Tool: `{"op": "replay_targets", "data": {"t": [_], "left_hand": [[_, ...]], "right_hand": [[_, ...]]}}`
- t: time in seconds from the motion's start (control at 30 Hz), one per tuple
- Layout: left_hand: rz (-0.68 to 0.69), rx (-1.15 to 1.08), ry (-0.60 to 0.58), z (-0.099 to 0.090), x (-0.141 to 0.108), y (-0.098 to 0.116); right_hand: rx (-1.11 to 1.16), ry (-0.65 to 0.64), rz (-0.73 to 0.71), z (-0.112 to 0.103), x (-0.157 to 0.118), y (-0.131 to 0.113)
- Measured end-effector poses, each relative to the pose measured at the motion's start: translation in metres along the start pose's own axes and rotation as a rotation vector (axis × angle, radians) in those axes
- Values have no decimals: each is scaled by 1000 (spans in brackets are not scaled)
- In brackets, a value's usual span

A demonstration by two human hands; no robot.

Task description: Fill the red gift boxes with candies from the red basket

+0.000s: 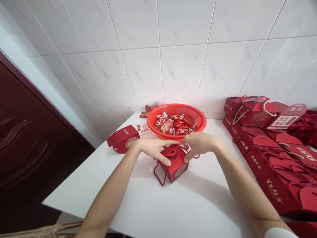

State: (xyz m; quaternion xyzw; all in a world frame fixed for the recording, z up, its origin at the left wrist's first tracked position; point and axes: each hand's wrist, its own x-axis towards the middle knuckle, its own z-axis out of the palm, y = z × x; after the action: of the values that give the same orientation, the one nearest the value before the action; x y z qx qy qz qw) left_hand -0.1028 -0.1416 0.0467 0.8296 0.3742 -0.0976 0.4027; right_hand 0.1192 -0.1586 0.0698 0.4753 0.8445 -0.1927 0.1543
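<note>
You are steadying the light, stiff red cardstock gift box point(176, 167) on the white tabletop point(173, 206), your left hand point(153, 150) and right hand point(199, 145) closed on its upper corners from either side, where the firm card edges give better hold than the thin red cord handle point(158, 174).

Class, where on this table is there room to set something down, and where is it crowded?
Bare white tabletop lies between the red gift box and the near edge. Crowded: the stacked red boxes at right and the red basket behind.
</note>
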Motion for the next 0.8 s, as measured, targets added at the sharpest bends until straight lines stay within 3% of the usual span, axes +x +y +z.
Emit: {"op": "replay_targets", "data": {"t": [0.27,0.43,0.6,0.8], "left_hand": [[109,-57,16,2,2,-2],[12,-24,110,-2,-9,7],[-40,-197,258,-9,-32,16],[183,-516,523,-12,-42,20]], "right_hand": [[27,116,29,-5,-20,13],[22,201,107,-7,-38,21],[-8,297,104,-9,-54,23],[20,515,-9,-9,-65,21]]}}
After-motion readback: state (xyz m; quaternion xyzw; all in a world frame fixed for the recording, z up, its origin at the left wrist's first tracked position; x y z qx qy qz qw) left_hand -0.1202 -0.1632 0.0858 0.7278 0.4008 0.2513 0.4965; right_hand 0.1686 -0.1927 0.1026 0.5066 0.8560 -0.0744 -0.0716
